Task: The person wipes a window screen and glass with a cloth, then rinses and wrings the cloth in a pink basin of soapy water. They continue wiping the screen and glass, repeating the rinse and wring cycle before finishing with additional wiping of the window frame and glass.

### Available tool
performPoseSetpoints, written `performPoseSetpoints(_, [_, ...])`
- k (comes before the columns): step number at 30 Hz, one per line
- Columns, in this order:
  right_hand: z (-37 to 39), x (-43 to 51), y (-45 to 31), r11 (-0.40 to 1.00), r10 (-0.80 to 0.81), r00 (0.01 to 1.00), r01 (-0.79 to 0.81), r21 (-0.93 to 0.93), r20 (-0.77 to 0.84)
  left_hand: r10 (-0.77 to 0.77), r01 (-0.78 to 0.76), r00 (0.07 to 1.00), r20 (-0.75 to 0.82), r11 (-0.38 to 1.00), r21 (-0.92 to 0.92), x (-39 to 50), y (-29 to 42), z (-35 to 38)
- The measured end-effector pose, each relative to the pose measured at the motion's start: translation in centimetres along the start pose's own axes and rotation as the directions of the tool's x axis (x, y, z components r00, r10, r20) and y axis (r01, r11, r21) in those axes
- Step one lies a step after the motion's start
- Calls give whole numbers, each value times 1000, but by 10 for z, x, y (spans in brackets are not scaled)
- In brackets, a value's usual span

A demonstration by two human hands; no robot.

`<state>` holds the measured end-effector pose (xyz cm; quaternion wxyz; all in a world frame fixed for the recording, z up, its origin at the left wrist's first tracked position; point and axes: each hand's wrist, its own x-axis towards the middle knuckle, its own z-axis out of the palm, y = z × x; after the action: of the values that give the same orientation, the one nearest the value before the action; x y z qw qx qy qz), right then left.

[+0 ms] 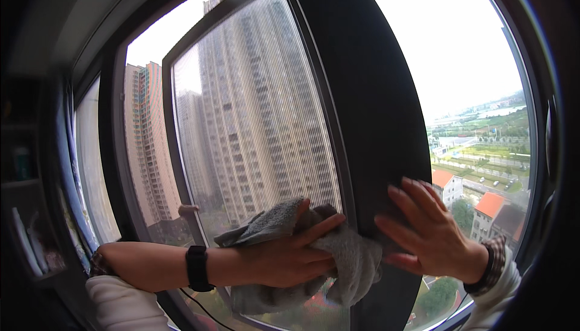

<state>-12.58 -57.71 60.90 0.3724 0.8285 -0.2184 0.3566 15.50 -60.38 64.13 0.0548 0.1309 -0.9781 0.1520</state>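
Observation:
My left hand (290,263) grips a crumpled grey towelling cloth (358,263), with folds showing above and below the fingers. The cloth is in front of the lower part of a screened window sash (258,118), near its right-hand frame; whether it presses on the mesh I cannot tell. To the right, my right hand (417,231) is raised with fingers apart and nothing in it. It is in front of the wide dark window post (380,104); contact with the post is unclear. A black band (198,268) circles my left wrist.
A handle (188,208) juts from the sash's left side. Below my left wrist runs a thin black cable (206,310). At the far left stand a blue curtain (68,158) and dark shelves (22,181). High-rise buildings (149,140) and low orange-roofed houses (489,208) lie outside.

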Motion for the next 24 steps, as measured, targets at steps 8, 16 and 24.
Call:
performPoseSetpoints(8, [-6, 43, 37, 994, -103, 994, 104, 36, -23, 114, 525, 849, -515, -76, 848, 39, -37, -227])
performPoseSetpoints(16, [-21, 77, 35, 981, -171, 984, 175, -83, 57, 49, 477, 815, -577, 507, 718, 32, -77, -273])
performPoseSetpoints(24, [-16, 92, 4, 987, 68, 997, -63, -150, 26, 87, 288, 911, -404, 567, 772, -7, -133, -413])
